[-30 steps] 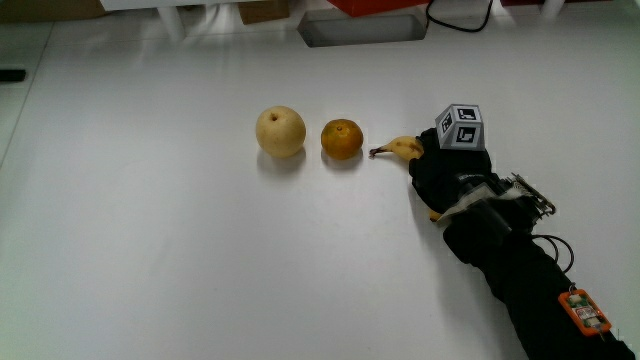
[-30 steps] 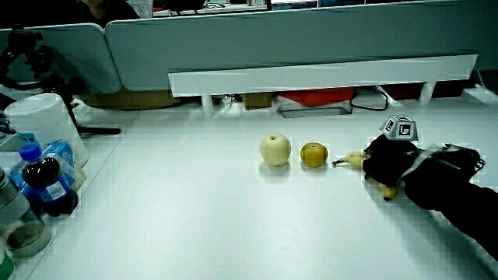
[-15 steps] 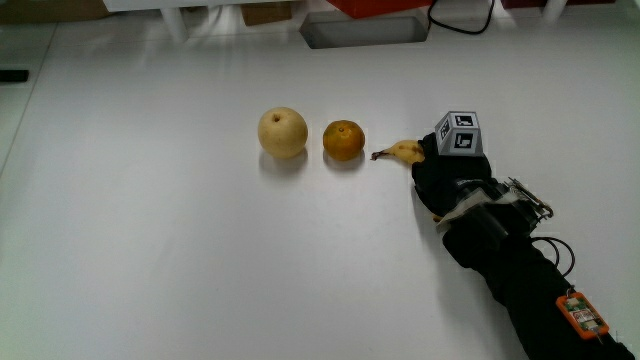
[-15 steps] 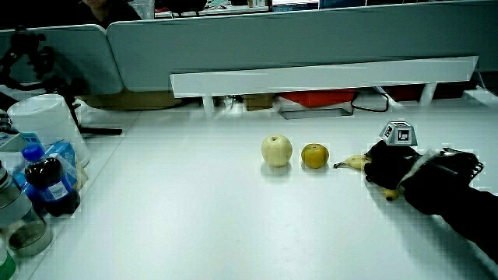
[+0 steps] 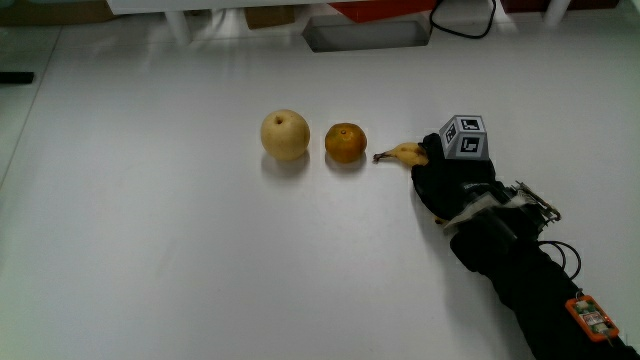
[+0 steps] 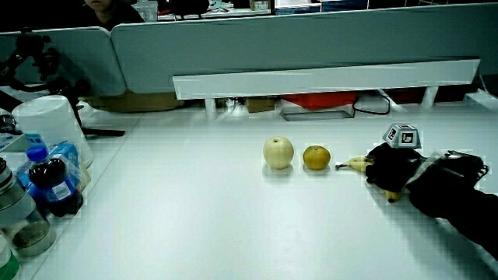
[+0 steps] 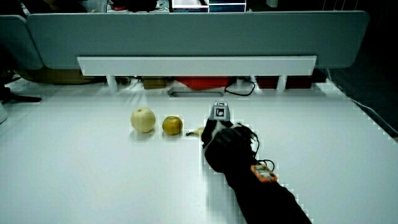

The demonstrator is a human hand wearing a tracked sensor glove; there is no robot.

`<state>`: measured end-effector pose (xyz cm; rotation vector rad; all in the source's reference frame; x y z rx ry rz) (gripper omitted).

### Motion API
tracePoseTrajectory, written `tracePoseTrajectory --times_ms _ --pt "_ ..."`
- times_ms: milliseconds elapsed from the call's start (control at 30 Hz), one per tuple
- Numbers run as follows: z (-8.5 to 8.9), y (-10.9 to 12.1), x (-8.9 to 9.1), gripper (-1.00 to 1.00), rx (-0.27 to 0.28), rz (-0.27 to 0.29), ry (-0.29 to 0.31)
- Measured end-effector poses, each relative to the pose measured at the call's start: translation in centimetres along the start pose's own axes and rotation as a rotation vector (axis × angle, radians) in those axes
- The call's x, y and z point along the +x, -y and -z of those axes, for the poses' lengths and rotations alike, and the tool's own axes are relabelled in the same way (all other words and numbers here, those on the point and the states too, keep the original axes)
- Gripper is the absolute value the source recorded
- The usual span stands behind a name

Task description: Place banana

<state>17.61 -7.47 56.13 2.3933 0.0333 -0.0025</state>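
A small yellow banana [image 5: 404, 152] lies on the white table [image 5: 180, 250], its stem end pointing at an orange [image 5: 345, 142]. The black-gloved hand [image 5: 446, 182] rests over the banana's other half with its fingers curled around it, so only the stem end shows. A patterned cube [image 5: 465, 137] sits on the hand's back. In both side views the banana [image 6: 355, 162] [image 7: 195, 132] pokes out from under the hand [image 6: 391, 166] [image 7: 222, 138], touching the table. A yellow tip [image 6: 391, 195] shows under the palm.
A pale round fruit [image 5: 285, 134] sits beside the orange, in a row with the banana. A dark soda bottle [image 6: 51, 184], a white tub [image 6: 48, 124] and jars stand at the table's edge. A grey tray [image 5: 365, 30] lies by the low partition [image 6: 311, 47].
The cube on the hand's back has tipped slightly lower toward the table. Banana, orange and pale fruit keep their places.
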Motion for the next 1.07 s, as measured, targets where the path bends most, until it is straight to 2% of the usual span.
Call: tracePoseTrajectory --times_ms 33,67,133,167,233,333,400,433,467,500,533,600,633,667,700,733,800,900,933,967,1000,1033,1067 --pt "-0.3 0.3 0.0 -0.82 0.036 0.000 -0.005" --pt "-0.2 0.2 0.1 -0.86 0.008 -0.016 -0.027" --pt "-0.5 0.4 0.2 -0.95 0.029 -0.030 -0.021" --pt "-0.6 0.4 0.4 -1.00 0.015 -0.043 -0.035" --pt "-1.4 1.0 0.5 -1.00 0.039 -0.053 -0.033" --pt "-1.8 1.1 1.3 -1.00 0.045 -0.055 -0.047" --pt "-2.1 1.2 1.8 -1.00 0.029 -0.070 -0.059" --pt "-2.3 1.4 2.2 -1.00 0.027 -0.066 -0.060" --pt "-2.1 1.2 2.8 -1.00 0.010 -0.094 -0.084" --pt "-2.9 1.9 3.0 -1.00 0.072 -0.087 -0.075" --pt "-2.7 1.6 3.6 -1.00 0.053 -0.107 -0.091" --pt "-3.7 2.5 4.3 -1.00 0.085 -0.103 -0.088" --pt "-3.5 2.3 4.9 -1.00 0.071 -0.118 -0.109" --pt "-3.9 2.7 5.2 -1.00 0.080 -0.111 -0.104" --pt "-3.5 2.3 6.0 -1.00 0.064 -0.124 -0.113" --pt "-3.8 2.8 6.3 -1.00 0.091 -0.119 -0.107" --pt "-3.6 3.2 7.1 -1.00 0.071 -0.126 -0.090" --pt "-3.8 4.1 7.8 -1.00 0.089 -0.138 -0.080" --pt "-3.5 4.1 8.2 -1.00 0.074 -0.137 -0.054" --pt "-3.4 4.4 8.4 -1.00 0.067 -0.145 -0.052" --pt "-3.0 4.5 9.0 -1.00 0.098 -0.123 -0.034" --pt "-3.7 5.7 8.5 -1.00 0.097 -0.174 -0.022" --pt "-3.7 6.0 8.6 -1.00 0.108 -0.191 -0.017"
